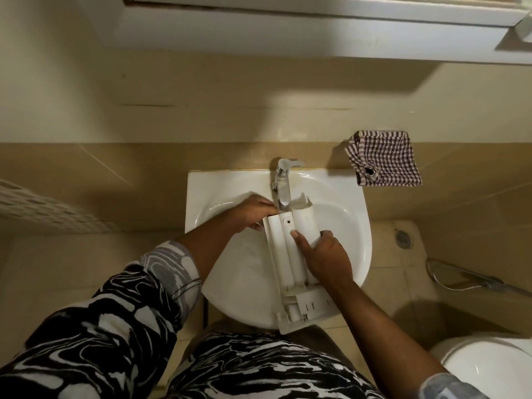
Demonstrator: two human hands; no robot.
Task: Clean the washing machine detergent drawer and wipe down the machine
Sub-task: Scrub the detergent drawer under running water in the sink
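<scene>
The detergent drawer (283, 254) is already out of the machine and lies lengthwise across the sink (201, 191), its far end under the faucet (283, 182) at twelve o'clock and its front panel overhanging the rim at six. The left hand (253, 213) grips the far end from ten o'clock, fingers curled round the edge. The right hand (325, 254) holds the three o'clock side, fingers wrapped over it and one laid straight along the face. I cannot tell whether water is running. This looks like the rinsing stage. Refitting the drawer and wiping the machine, which is out of view, remain. A checked cloth (384, 159) hangs at two o'clock.
</scene>
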